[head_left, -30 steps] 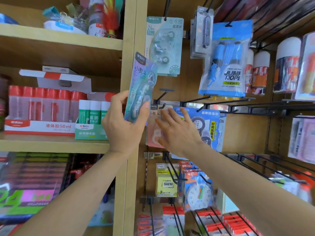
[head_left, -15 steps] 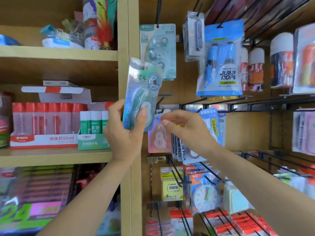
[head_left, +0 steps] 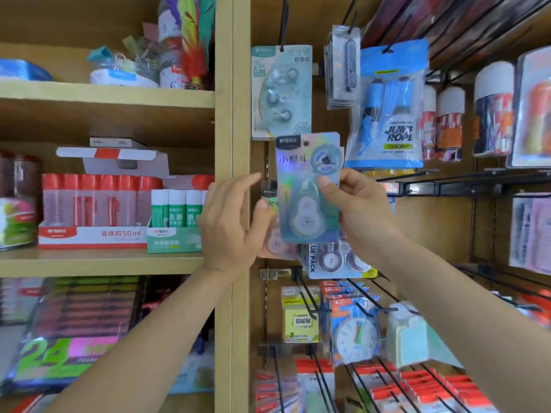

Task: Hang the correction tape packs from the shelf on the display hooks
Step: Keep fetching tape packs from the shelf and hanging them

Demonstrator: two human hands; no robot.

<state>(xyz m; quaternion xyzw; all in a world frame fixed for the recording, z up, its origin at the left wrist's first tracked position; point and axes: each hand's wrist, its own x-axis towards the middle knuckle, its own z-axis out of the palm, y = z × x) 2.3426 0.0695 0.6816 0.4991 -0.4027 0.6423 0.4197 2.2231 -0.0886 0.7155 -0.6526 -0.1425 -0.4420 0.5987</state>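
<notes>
My right hand (head_left: 359, 213) grips a holographic blue correction tape pack (head_left: 308, 189) by its right edge, thumb on the front, and holds it upright against the hook panel. My left hand (head_left: 231, 228) is just left of it with fingers spread. Its thumb touches a pink correction tape pack (head_left: 272, 244) hanging behind, which the blue pack mostly hides. The hook behind the held pack is hidden. A blue value pack of tapes (head_left: 337, 260) hangs below right, and a green triple pack (head_left: 281, 90) hangs above.
Left of a wooden post (head_left: 232, 129), a shelf (head_left: 98, 262) holds boxes of red liquid glue (head_left: 95, 204) and green glue sticks (head_left: 176, 210). A jump rope bag (head_left: 387, 114) hangs top right. Black hooks (head_left: 447, 186) jut out at right and below, with sticky notes (head_left: 301, 320).
The blue pack passed from my left hand to my right hand and moved right, in front of the hanging pink pack. My left hand let go and now touches the pink pack.
</notes>
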